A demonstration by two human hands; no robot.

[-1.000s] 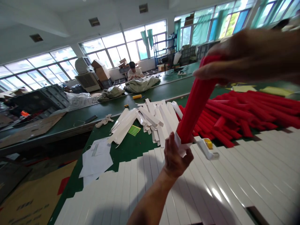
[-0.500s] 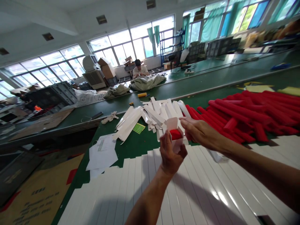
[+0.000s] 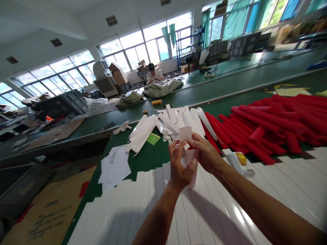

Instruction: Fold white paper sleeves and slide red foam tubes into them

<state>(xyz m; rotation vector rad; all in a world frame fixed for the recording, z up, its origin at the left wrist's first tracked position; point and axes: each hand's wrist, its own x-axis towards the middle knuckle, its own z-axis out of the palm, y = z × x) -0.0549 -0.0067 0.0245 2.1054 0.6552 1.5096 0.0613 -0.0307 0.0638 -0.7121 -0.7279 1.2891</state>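
A long white cardboard box (image 3: 193, 156) is held upright, its top flap standing up and a bit of red showing inside the mouth. My left hand (image 3: 180, 166) is wrapped round its upper part. The fingers of my right hand (image 3: 206, 151) are closed on the box's top edge and flaps from the right side. Below both hands, white boxes (image 3: 153, 211) lie side by side in a row. Right of my hands is a heap of red rolls (image 3: 270, 126). Flat white cartons (image 3: 143, 132) lie in a pile just beyond them.
A white tape dispenser (image 3: 237, 162) with a yellow part rests by the red rolls. Paper sheets (image 3: 114, 165) and a green sticker sheet (image 3: 153, 139) lie on the green table (image 3: 143, 163). Behind it, a co-worker (image 3: 154, 75) sits at a long green bench (image 3: 224, 88).
My right hand has moved in from beside the box onto its top edge. The red inside the box is now mostly covered. The tape dispenser has come into fuller view.
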